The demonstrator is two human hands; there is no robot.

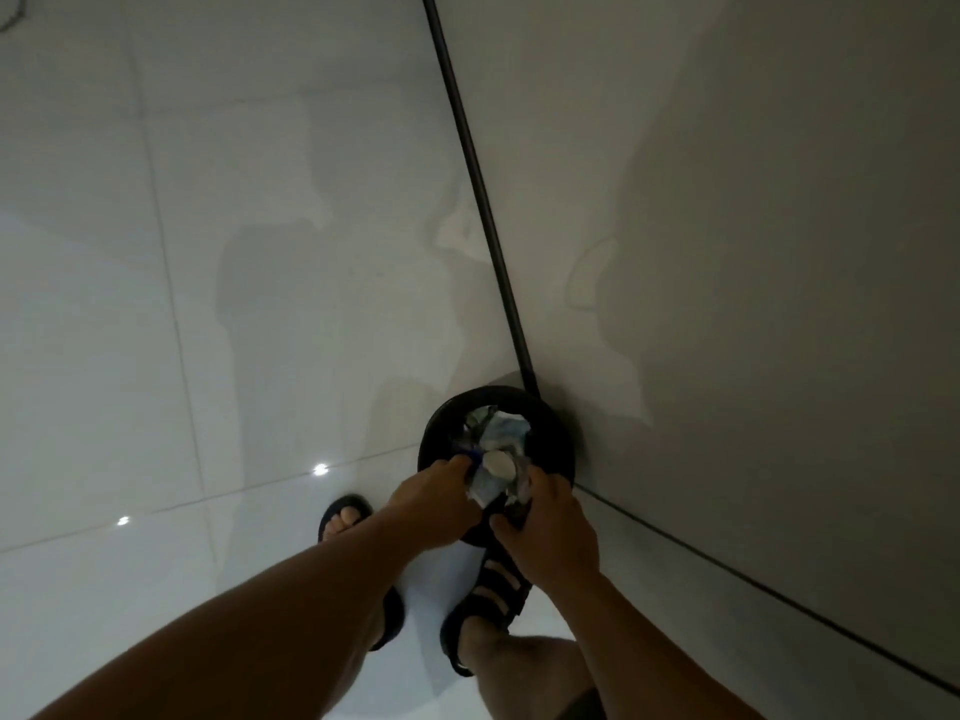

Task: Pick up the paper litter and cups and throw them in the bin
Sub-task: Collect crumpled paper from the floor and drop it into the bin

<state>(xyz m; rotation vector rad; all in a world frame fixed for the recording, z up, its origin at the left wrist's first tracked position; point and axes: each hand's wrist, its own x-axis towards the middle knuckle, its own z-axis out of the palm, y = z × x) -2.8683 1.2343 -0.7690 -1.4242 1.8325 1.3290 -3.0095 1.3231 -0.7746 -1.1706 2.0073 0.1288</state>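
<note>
A round black bin [558,433] stands on the floor in the corner by the grey wall, with crumpled paper and a cup showing inside it. Both my hands hover over its near rim. My left hand [434,504] and my right hand [545,527] together grip a bundle of crumpled paper litter [493,485] with a pale round cup bottom on top. The bundle sits between the two hands, just above the bin's opening. What lies deeper in the bin is hidden by the litter on top.
Glossy white floor tiles [208,356] spread to the left. A grey wall [753,252] with a dark skirting line runs along the right. My two feet in dark sandals [488,595] stand right against the bin.
</note>
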